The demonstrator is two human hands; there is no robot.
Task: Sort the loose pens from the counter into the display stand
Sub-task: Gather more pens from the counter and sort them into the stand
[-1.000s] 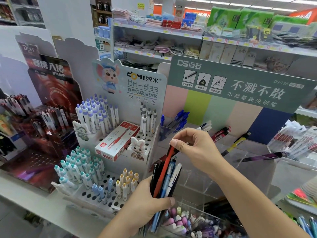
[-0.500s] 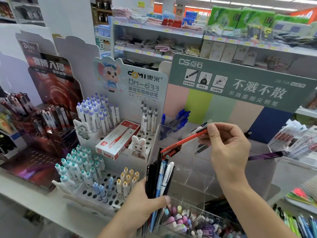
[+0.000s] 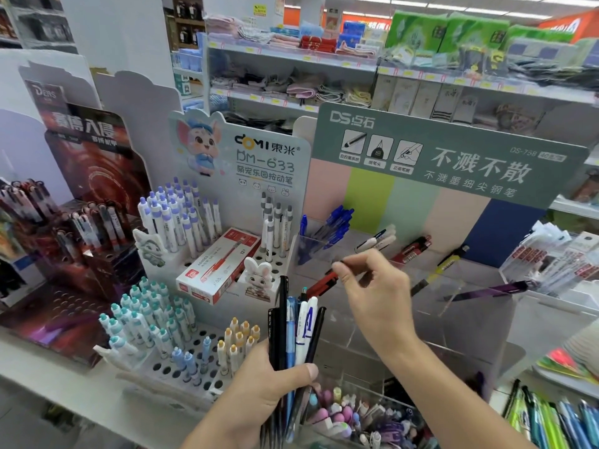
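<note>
My left hand [image 3: 259,390] grips an upright bundle of pens [image 3: 298,322], black, blue and white, low in the middle. My right hand [image 3: 379,296] is over the clear acrylic display stand [image 3: 470,319] and pinches the upper end of a red pen [image 3: 321,283], which slants down-left into a front compartment. The stand's back compartments hold blue pens [image 3: 330,225], white pens [image 3: 377,241], red pens [image 3: 415,249] and a yellow-black pen [image 3: 450,257]. A purple pen [image 3: 486,291] lies at its right.
A white DOMI stand [image 3: 181,222] full of upright pens is at the left, with a red-and-white pen box [image 3: 220,264] lying on it. A dark red stand [image 3: 81,222] sits further left. A clear bin of erasers [image 3: 350,413] is below my hands. Packets [image 3: 557,254] stand at the right.
My right hand pulled the red pen out of the bundle, swung it right over the clear stand, then brought it lower and left. The left hand stayed put.
</note>
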